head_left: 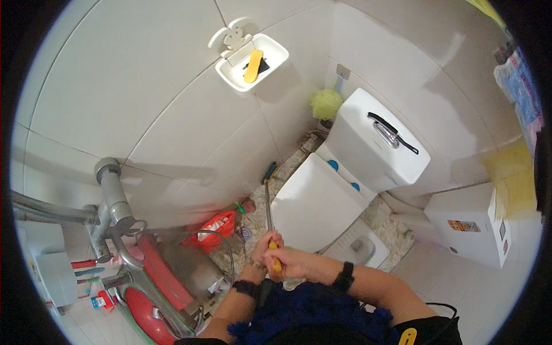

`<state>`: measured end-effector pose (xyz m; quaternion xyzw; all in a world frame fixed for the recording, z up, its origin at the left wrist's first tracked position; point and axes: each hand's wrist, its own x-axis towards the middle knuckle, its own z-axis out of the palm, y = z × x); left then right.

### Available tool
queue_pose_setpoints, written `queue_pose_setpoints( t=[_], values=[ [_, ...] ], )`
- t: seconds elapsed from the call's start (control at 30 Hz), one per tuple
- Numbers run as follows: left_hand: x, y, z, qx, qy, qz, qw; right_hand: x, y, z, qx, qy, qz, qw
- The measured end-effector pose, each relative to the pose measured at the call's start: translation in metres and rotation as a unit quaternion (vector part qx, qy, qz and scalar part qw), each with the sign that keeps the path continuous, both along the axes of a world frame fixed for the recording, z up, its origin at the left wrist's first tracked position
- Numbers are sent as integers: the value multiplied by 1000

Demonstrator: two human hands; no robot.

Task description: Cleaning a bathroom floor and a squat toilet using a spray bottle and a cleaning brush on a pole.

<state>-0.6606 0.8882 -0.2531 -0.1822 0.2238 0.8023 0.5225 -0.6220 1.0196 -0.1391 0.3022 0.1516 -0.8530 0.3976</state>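
Observation:
A long-handled brush (pixel 268 208) reaches away from me, a thin metal-coloured rod with a yellow grip. Its dark bristled head (pixel 269 172) is down at the floor, close to the foot of the tiled wall. My left hand (pixel 264 246) is closed around the handle. Just below and to its right, my right hand (pixel 289 261) grips the yellow end too. Immediately right of the rod is the white toilet (pixel 322 198), its lid down. Fingers partly hide the grip.
A red plastic bag (pixel 214 229) lies left of the brush. Farther left are a red basin (pixel 146 316) and metal pipework (pixel 112 198). A white soap dish (pixel 280 50) hangs on the wall. A white box-shaped cabinet (pixel 460 221) stands at right; a yellow-green bath puff (pixel 326 104) hangs beside the cistern.

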Motion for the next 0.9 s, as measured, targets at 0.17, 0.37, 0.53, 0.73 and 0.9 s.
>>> queue_pose_setpoints(
  t=[0.17,0.37,0.53,0.73,0.9],
  values=[
    [17,33,100,-179,261,58,947,13,12,35,-85,-68,-16,994],
    [-9,73,102,-59,7,-77,995,14,49,71,-36,-16,-59,997],
    [-25,119,125,-9,78,-54,995,-1,71,83,82,32,-107,990],
    [-6,82,120,56,-22,-22,998,17,46,90,76,55,-43,995],
    [29,36,138,-16,24,20,999,35,16,94,-12,52,18,998]
  ],
)
